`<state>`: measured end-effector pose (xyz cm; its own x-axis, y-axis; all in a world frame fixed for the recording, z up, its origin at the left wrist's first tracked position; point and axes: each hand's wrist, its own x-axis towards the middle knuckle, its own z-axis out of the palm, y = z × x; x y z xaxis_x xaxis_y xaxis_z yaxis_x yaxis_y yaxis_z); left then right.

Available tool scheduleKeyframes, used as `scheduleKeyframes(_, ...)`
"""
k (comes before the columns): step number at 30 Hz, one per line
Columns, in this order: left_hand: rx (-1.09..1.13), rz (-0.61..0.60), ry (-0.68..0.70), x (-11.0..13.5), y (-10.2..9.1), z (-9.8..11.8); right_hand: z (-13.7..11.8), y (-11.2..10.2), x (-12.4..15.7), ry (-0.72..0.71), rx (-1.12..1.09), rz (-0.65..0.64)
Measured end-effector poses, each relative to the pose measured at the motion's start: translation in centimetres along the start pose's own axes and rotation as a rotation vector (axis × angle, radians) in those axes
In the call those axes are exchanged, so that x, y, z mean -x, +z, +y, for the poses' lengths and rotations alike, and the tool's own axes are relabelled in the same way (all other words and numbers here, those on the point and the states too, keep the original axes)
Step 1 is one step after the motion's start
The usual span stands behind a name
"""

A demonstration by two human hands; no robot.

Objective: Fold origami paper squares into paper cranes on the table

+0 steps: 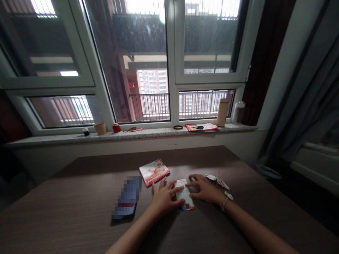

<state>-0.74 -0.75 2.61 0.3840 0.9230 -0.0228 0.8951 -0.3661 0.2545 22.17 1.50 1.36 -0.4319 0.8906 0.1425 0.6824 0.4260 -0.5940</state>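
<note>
A small folded printed paper [184,197] lies on the dark wooden table [79,211] in front of me. My left hand [163,197] rests on the paper's left edge with fingers spread flat. My right hand [205,188] presses its upper right part, fingers stretched out; a light band circles that wrist. A small stack of red printed leaflets [154,171] lies just behind my left hand. A folded paper figure [217,181] sits right behind my right hand.
A dark phone [127,199] lies left of my left hand. The window sill [148,133] holds a tall tan cylinder [222,112], a white container [238,112], red papers [202,127], small cups [100,128] and a ring [178,127]. Curtains [312,88] hang on the right.
</note>
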Motion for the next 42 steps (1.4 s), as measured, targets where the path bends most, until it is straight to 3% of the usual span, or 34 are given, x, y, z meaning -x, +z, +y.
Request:
scheduleKeyframes(13, 0.015, 0.026, 0.022, -0.1, 0.3, -0.4, -0.4, -1.3, 0.9, 0.034, 0.038, -0.209)
scheduleKeyframes(30, -0.003, 0.039, 0.027, -0.3, 0.3, -0.4, -0.2, -1.4, 1.4, 0.042, 0.021, -0.222)
scheduleKeyframes(33, -0.001, 0.024, 0.035, -0.3, 0.2, -0.3, 0.0, -1.2, 1.4, 0.006, -0.014, -0.157)
scheduleKeyframes(36, 0.005, 0.004, 0.025, -0.3, 0.1, -0.2, 0.1, -0.5, 1.1, -0.037, -0.024, 0.011)
scheduleKeyframes(42, 0.005, -0.009, 0.022, -0.3, 0.0, -0.1, -0.8, 1.1, 0.4, -0.011, 0.093, 0.217)
